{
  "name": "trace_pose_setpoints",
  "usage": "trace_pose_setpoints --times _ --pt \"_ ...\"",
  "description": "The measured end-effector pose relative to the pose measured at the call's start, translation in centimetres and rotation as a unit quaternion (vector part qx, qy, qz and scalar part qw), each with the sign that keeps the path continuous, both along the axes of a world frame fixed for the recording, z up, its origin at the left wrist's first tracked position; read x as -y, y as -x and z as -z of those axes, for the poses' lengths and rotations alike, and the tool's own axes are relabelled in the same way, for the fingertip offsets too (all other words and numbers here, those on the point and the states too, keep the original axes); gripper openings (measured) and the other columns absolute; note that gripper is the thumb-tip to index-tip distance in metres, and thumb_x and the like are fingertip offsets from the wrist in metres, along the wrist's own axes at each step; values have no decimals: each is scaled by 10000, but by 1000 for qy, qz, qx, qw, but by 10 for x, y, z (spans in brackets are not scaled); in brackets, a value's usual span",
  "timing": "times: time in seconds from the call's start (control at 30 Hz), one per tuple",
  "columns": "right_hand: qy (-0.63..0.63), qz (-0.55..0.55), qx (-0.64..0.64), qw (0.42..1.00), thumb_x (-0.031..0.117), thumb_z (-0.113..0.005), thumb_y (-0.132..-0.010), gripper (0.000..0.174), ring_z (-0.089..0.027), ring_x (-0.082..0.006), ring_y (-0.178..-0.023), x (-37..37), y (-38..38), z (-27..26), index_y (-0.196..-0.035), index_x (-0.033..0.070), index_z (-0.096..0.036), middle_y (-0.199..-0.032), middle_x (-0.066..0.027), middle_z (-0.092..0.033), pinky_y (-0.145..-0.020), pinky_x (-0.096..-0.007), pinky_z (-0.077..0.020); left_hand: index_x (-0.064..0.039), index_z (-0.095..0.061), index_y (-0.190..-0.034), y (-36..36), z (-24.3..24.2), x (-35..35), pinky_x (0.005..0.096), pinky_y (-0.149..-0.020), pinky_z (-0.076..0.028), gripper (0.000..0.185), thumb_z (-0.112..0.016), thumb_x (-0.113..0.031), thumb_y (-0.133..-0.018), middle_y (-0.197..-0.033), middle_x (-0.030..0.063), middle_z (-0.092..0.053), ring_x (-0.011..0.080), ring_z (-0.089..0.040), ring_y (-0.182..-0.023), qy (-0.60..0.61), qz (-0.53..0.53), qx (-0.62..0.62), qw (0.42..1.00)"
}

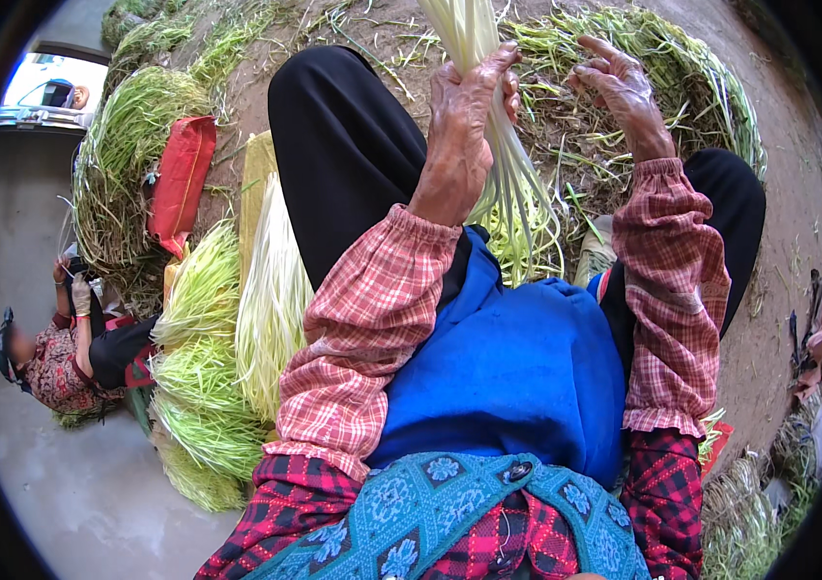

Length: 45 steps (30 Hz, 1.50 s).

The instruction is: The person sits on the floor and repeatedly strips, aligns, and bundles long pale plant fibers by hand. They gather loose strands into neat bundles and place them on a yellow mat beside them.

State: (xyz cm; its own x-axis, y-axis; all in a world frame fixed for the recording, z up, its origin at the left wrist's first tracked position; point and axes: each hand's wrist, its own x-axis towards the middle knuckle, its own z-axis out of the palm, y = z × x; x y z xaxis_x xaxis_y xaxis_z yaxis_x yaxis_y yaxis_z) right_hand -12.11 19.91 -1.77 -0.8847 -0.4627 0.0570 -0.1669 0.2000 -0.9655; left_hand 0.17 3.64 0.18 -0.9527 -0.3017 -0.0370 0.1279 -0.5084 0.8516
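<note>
My left hand (458, 130) is closed around a bundle of pale yellow leafy stalks (467, 32), which look like blanched chives. The thick whitish ends stick out above the fist, and thin leaves trail below it between my knees. To the right, my right hand (621, 94) is raised apart from the bundle, with its fingers bent and spread and nothing visible in them. Under the hands, loose leaves and trimmings (563, 130) litter the dirt floor. A long pile of pale stalks (273, 290) lies beside my left knee.
Stacked yellow-green bundles (200, 406) lie at the left, near a red sack (182, 181) and a large heap of green stalks (128, 159). Another heap (701, 80) curves beyond my right hand. A seated person (70, 362) works at far left. Cloths and bags (820, 341) lie far right.
</note>
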Motion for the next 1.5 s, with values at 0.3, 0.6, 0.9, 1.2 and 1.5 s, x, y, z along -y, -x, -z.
trace_pose_setpoints --times 0.3,0.6,0.9,1.2,1.5 --pt "-46 -26 5 999 272 -629 -833 571 -578 -102 -743 -1 2 2 -1330 57 -447 -798 -44 -635 -689 -257 -447 -23 -585 -986 -3 -4 1 206 -560 -433 239 -631 -233 -879 -724 13 -550 73 -514 -601 20 8 -5 1000" --pt "-126 0 -110 986 360 -589 -854 546 -609 -244 -1029 -5 19 33 -1241 -19 -513 -1121 -194 -619 -920 -371 -465 17 -620 -934 -2 -9 -4 227 -511 -394 202 -657 -164 -851 -682 37 -538 120 -505 -576 -37 -27 -5 999" --pt "69 -46 -52 995 277 -598 -871 313 -602 -70 -842 7 -6 -29 -1117 90 -645 -882 6 -684 -729 -245 -431 -2 -595 -1027 -5 -22 -10 202 -496 -402 316 -671 -258 -856 -752 14 -563 87 -523 -631 36 13 -25 999" --pt "187 -38 -65 979 389 -582 -877 439 -629 -99 -823 16 -32 -83 -1106 20 -641 -899 -63 -682 -685 -238 -485 -39 -600 -902 -2 -38 -29 203 -414 -327 361 -579 -400 -902 -577 -23 -513 40 -450 -454 133 27 -32 990" --pt "206 18 -65 976 255 -623 -869 260 -565 -72 -677 23 -42 -100 -941 13 -684 -792 -26 -668 -593 -221 -445 -9 -583 -942 -7 -48 -32 208 -454 -345 362 -531 -367 -935 -605 15 -526 65 -460 -494 132 57 -62 988"
